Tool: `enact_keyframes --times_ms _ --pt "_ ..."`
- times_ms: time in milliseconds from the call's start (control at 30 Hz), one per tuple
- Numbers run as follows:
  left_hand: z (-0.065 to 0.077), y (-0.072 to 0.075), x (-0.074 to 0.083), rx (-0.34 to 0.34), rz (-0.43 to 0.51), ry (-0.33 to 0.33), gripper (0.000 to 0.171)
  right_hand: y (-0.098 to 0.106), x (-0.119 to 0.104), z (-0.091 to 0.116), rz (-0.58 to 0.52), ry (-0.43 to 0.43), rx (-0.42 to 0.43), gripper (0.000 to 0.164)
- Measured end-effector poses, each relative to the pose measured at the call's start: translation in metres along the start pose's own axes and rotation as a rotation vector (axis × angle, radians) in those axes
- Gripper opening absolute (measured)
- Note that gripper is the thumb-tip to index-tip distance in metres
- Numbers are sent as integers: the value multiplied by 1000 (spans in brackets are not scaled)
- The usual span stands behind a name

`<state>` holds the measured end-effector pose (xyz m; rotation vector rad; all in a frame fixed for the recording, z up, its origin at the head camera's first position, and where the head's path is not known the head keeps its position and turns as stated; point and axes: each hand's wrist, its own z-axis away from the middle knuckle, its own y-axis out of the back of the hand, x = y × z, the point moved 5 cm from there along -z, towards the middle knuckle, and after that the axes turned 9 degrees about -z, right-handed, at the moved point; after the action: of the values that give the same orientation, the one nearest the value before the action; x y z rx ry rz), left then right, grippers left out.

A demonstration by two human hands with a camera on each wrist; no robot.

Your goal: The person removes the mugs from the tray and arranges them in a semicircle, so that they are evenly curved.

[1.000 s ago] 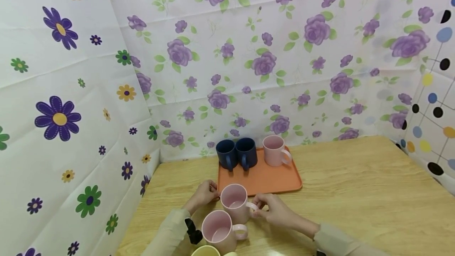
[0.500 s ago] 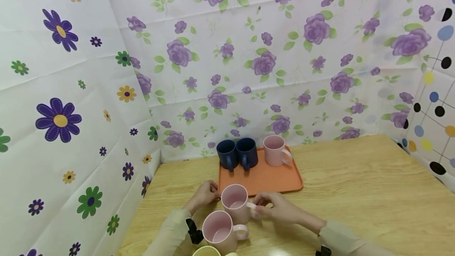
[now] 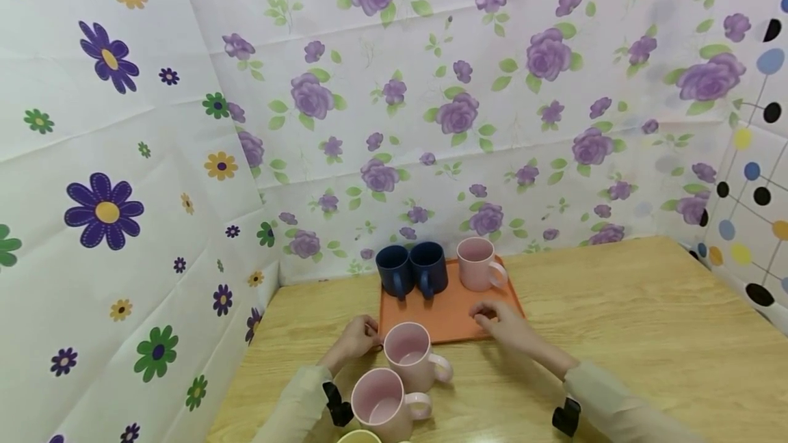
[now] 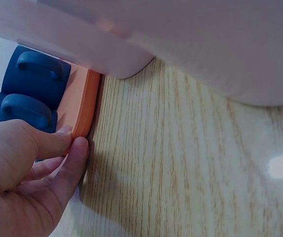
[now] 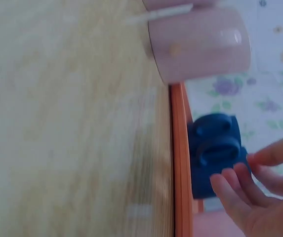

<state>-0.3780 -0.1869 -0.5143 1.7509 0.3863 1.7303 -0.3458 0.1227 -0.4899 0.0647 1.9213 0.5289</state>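
Observation:
My left hand (image 3: 357, 338) pinches the near left corner of the orange tray (image 3: 449, 313); the left wrist view shows thumb and fingertips at its rim (image 4: 84, 106). My right hand (image 3: 505, 325) hovers over the near right part of the tray, fingers loosely bent and holding nothing. On the tray's far side stand two dark blue mugs (image 3: 394, 273) (image 3: 434, 272) side by side, and a pink mug (image 3: 475, 269) to their right. A second pink mug (image 3: 409, 361) stands upright on the table just in front of the tray, its handle pointing right.
Nearer to me is another pink mug (image 3: 380, 405), with a yellow mug (image 3: 359, 437) cut off by the bottom edge. A wooden table (image 3: 615, 333) carries everything. Flower-patterned sheets (image 3: 400, 122) rise behind and at the left, a dotted one (image 3: 754, 217) at the right.
My right hand has let go of the handle of the pink mug before the tray and moved up and right over the tray. The left hand has stayed at the tray corner.

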Motion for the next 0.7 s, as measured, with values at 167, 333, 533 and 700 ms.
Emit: enact_keyframes --times_ms 167,333,533,700 --pt "2 1 2 3 -16 -7 21 17 12 -11 55 -42 139 12" --pt "2 1 2 7 -16 -8 22 29 20 -21 111 -49 255 19" --pt "2 1 2 10 9 -19 22 39 22 -30 78 -46 438 27" --pt "2 0 0 2 30 -17 22 45 29 -33 102 -5 538 40"
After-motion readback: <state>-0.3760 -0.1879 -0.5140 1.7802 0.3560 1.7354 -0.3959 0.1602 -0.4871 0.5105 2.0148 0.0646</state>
